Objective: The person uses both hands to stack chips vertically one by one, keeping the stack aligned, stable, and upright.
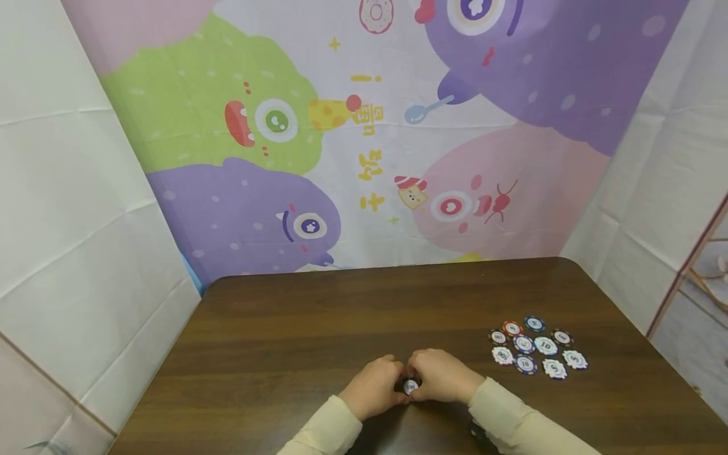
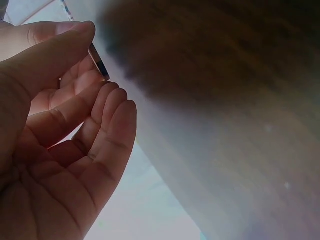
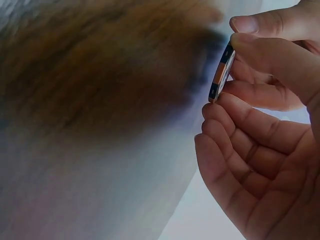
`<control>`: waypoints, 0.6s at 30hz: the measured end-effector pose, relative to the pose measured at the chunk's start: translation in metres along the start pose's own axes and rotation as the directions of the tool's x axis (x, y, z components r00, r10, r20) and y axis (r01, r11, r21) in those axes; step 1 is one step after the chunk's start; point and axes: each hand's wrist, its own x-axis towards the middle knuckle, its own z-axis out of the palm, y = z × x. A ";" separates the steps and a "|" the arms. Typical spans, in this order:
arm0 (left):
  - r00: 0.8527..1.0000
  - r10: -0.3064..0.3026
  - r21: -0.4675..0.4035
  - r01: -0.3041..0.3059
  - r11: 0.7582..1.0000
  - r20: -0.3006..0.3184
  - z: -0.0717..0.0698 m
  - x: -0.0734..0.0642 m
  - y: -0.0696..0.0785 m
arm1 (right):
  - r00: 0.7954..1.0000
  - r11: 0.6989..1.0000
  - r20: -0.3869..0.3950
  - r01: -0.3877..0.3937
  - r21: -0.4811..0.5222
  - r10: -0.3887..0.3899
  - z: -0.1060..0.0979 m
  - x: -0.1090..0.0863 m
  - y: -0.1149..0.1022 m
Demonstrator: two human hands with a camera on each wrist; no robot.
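A black poker chip with a white centre marked 100 lies face up between the two hands, near the front of the table. My left hand pinches its left side between thumb and fingertips. On the other side, my right hand pinches it the same way, and the thumbs come close together. Both wrist views catch the chip edge-on, its rim dark with an orange patch. In the left wrist view the thumb covers part of the chip.
To the right on the brown wooden table lies a loose cluster of poker chips, several in white, blue, red and black. A cartoon-printed cloth hangs behind the table, with pale cloth walls on both sides.
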 end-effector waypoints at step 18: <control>1.000 -0.008 -0.030 0.008 1.000 0.010 0.003 -0.002 -0.003 | 0.999 1.000 0.045 0.000 0.026 -0.001 0.005 0.003 -0.002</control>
